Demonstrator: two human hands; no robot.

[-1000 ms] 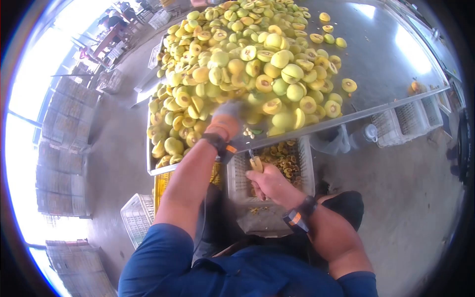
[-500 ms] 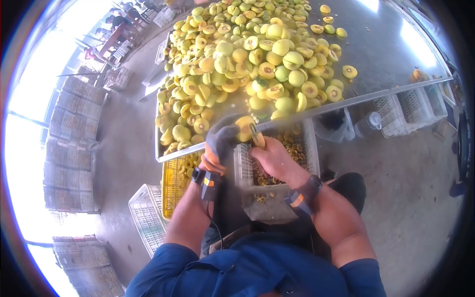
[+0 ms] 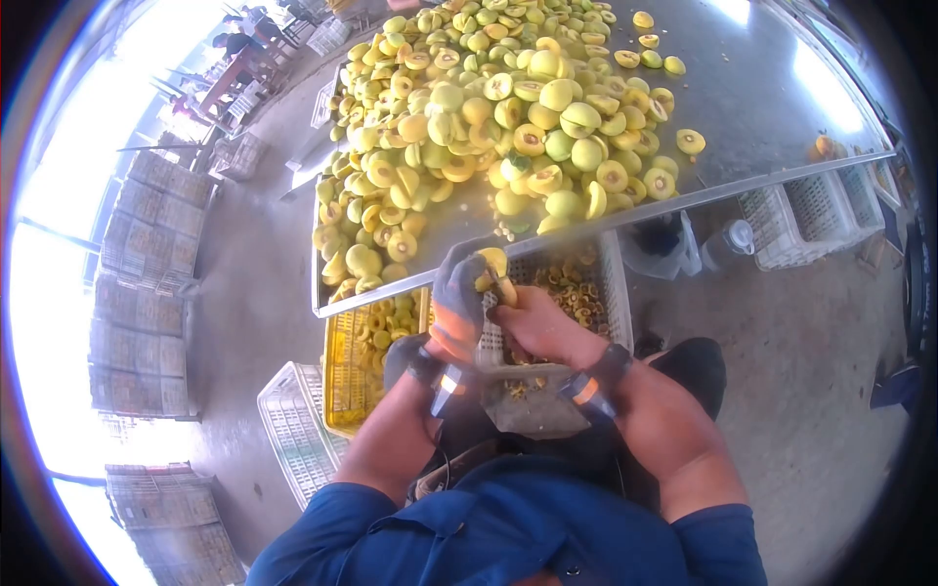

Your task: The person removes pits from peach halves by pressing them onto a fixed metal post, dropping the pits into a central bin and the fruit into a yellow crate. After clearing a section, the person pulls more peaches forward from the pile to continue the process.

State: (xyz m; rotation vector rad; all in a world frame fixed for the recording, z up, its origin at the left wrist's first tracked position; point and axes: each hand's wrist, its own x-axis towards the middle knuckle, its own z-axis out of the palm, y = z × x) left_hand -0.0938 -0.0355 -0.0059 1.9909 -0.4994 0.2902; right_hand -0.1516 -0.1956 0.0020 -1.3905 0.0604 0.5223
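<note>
My left hand (image 3: 455,298), in a grey and orange glove, is closed around a yellow peach half (image 3: 492,260) just past the table's near edge. My right hand (image 3: 543,324), bare, grips the pale handle of a small pitting tool (image 3: 506,291). The tool's tip meets the fruit and is hidden there. Beneath both hands stands a whitish crate (image 3: 621,298) holding pits and brown scraps (image 3: 576,295). A large heap of halved yellow-green peaches (image 3: 469,127) covers much of the metal table (image 3: 703,107).
A yellow crate (image 3: 342,376) with peach halves in it stands at the lower left, beside a white crate (image 3: 293,425). To the right are a plastic bag (image 3: 684,249), a clear jug (image 3: 728,244) and grey crates (image 3: 811,220). Stacked crates (image 3: 142,293) line the left; people sit far back.
My left hand has turned and shifted right, tilting the peach half so its cut face no longer faces up. The tool has moved from beside the fruit to against it.
</note>
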